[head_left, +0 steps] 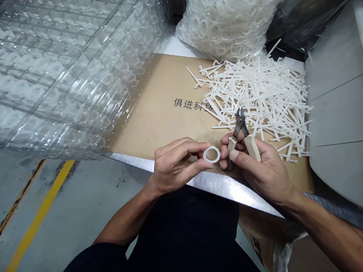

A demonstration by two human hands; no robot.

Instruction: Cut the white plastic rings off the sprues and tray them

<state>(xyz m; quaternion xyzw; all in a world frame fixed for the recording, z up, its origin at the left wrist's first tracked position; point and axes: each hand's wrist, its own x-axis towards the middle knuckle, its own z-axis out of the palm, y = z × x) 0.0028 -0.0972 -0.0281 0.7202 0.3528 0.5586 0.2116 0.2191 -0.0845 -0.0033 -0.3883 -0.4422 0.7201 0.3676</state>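
Between thumb and fingertips, my left hand [180,161] pinches a white plastic ring [205,155] by its left side, over the front edge of the table. My right hand [264,167] is wrapped round the light handles of a pair of side cutters [240,125]. The cutters' dark jaws point away from me and stand slightly apart, in front of a heap of thin white plastic offcuts [259,93]. Ring and cutters are close together but the jaws do not touch the ring.
Brown cardboard [154,100] with printed characters covers the table, whose metal edge [225,191] faces me. Clear packs of stacked trays [55,74] stand at left. A clear bag of white rings [232,16] is at the back. A grey panel [341,112] borders the right side.
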